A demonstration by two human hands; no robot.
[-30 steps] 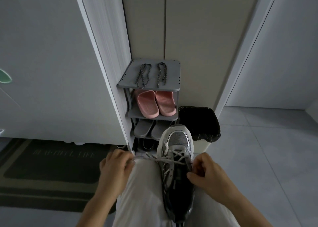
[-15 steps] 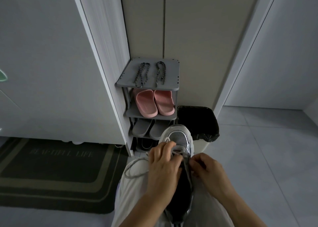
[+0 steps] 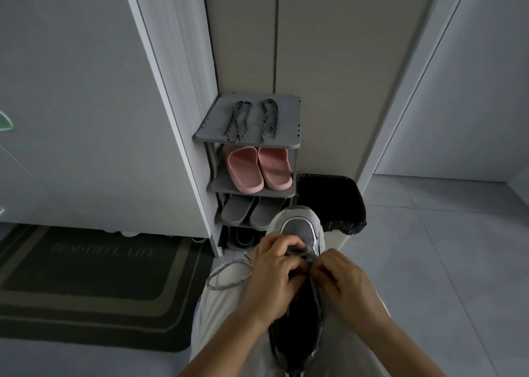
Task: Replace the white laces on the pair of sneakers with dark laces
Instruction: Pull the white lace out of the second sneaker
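The sneaker [image 3: 301, 227] lies on the lap [image 3: 221, 308], under both hands. The left hand [image 3: 273, 275] and right hand [image 3: 347, 286] pinch its white lace [image 3: 226, 277].

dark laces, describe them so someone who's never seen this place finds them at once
Find the narrow grey shoe rack in the corner beside the black-lined bin. On its top shelf lie two dark laces, twisted cords folded into long loops, side by side. The shelves just below hold pink slippers and grey slippers instead.

Pink slippers [image 3: 257, 167] are stored on the shoe rack's [image 3: 287, 125] second shelf, with grey slippers [image 3: 249, 212] below. A black-lined bin [image 3: 332, 202] is placed just beside the rack. A doormat [image 3: 94, 285] is laid to the left.
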